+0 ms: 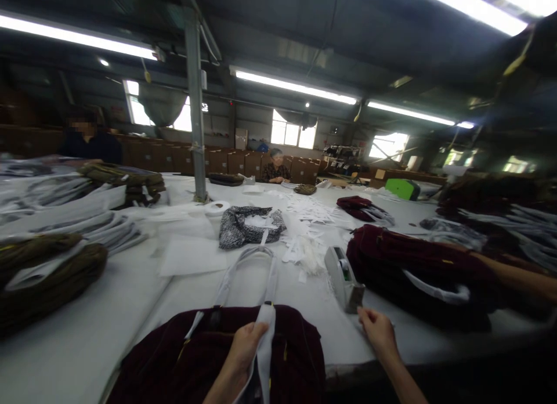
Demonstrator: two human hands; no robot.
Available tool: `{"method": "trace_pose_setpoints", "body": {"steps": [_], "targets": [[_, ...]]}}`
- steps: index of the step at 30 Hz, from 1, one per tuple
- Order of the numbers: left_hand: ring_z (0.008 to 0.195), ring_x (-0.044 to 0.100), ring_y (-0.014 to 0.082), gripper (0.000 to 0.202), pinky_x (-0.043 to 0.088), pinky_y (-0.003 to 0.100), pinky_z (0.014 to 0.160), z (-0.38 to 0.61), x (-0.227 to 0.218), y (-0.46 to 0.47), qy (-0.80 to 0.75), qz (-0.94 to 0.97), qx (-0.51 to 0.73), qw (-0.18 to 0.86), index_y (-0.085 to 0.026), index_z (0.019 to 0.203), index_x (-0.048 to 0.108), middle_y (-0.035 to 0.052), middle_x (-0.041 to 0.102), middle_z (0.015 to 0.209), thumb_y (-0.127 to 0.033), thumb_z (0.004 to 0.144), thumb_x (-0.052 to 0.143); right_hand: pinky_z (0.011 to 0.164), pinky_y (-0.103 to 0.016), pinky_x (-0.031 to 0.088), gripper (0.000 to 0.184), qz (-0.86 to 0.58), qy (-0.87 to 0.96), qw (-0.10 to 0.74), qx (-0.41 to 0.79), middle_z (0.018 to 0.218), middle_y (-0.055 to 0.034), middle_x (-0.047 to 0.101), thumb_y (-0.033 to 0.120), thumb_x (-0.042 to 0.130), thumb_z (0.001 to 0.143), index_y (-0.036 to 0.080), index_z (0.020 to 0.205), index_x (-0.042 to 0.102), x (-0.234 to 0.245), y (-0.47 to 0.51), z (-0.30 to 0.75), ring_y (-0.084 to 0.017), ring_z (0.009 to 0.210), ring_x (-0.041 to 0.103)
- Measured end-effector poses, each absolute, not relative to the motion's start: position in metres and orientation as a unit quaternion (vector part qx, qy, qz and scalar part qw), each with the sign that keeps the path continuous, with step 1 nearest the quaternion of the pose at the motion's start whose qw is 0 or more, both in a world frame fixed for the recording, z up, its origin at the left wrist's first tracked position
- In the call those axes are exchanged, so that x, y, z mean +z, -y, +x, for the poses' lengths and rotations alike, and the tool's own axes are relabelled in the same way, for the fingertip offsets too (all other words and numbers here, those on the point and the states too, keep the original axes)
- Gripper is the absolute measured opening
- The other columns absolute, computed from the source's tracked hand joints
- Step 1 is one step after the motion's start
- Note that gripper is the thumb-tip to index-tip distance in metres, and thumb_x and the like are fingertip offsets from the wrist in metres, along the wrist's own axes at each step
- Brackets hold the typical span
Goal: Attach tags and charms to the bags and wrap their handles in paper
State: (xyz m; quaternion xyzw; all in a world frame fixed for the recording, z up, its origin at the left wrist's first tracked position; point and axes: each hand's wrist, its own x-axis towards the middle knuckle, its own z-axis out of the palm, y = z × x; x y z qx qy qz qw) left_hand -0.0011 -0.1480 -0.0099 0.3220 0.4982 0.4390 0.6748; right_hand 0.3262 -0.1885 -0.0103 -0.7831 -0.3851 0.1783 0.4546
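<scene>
A dark maroon bag (pixel 174 352) lies in front of me at the table's near edge. My left hand (pixel 246 349) is closed around one of its handles, a strap wrapped in white material (pixel 265 334). The other wrapped handle (pixel 228 276) arches away across the table. To the right stands a grey tape dispenser (pixel 343 279) with its front end towards me. My right hand (pixel 378 328) is at that end, thumb and fingers pinched together. Whatever lies between those fingertips is too small to make out.
White paper scraps (pixel 308 218) spread beyond a speckled black-and-white cloth container (pixel 250 227). More maroon bags (pixel 391 259) lie right, olive bags (pixel 52 270) left. A metal post (pixel 196 114) rises from the table. Two people sit farther back; another person's forearm (pixel 513 273) seems to reach in at right.
</scene>
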Motion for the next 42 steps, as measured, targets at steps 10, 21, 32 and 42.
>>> {"method": "trace_pose_setpoints", "body": {"steps": [10, 21, 32, 42], "targets": [[0.041, 0.036, 0.0083, 0.02, 0.025, 0.022, 0.042, 0.006, -0.007, 0.155, -0.515, 0.355, 0.475, 0.619, -0.014, 0.054, 0.054, -0.0043, 0.046, 0.044, -0.029, 0.055, 0.067, 0.041, -0.019, 0.033, 0.037, -0.564, 0.594, 0.358, 0.447, 0.053, 0.0019, 0.057, 0.049, 0.051, 0.077, 0.015, 0.067, 0.059, 0.033, 0.153, 0.149, -0.008, 0.042, 0.046], [0.047, 0.038, 0.0102, 0.02, 0.025, 0.023, 0.045, 0.01, -0.004, 0.158, -0.536, 0.392, 0.496, 0.559, -0.013, 0.052, 0.055, -0.0019, 0.049, 0.047, -0.028, 0.058, 0.068, 0.037, -0.021, 0.03, 0.041, -0.662, 0.595, 0.271, 0.367, 0.033, 0.0005, 0.048, 0.042, 0.059, 0.07, 0.017, 0.037, 0.054, 0.01, 0.124, 0.133, -0.01, 0.032, 0.043], [0.044, 0.04, 0.0086, 0.022, 0.026, 0.022, 0.045, 0.002, -0.014, 0.157, -0.467, 0.319, 0.502, 0.654, -0.012, 0.056, 0.056, -0.0018, 0.051, 0.048, -0.029, 0.057, 0.071, 0.033, -0.022, 0.03, 0.037, -0.701, 0.524, 0.304, 0.376, 0.04, 0.0055, 0.051, 0.047, 0.066, 0.066, 0.016, 0.085, 0.057, 0.01, 0.13, 0.124, -0.012, 0.033, 0.044], [0.035, 0.042, 0.0075, 0.025, 0.032, 0.02, 0.039, -0.009, -0.031, 0.15, -0.339, 0.188, 0.428, 0.816, -0.009, 0.059, 0.062, 0.0012, 0.05, 0.041, -0.031, 0.07, 0.065, 0.037, -0.019, 0.027, 0.054, -0.573, 0.526, 0.37, 0.507, 0.051, 0.0023, 0.058, 0.067, 0.056, 0.067, 0.016, 0.083, 0.052, -0.005, 0.136, 0.127, -0.008, 0.037, 0.042]]}}
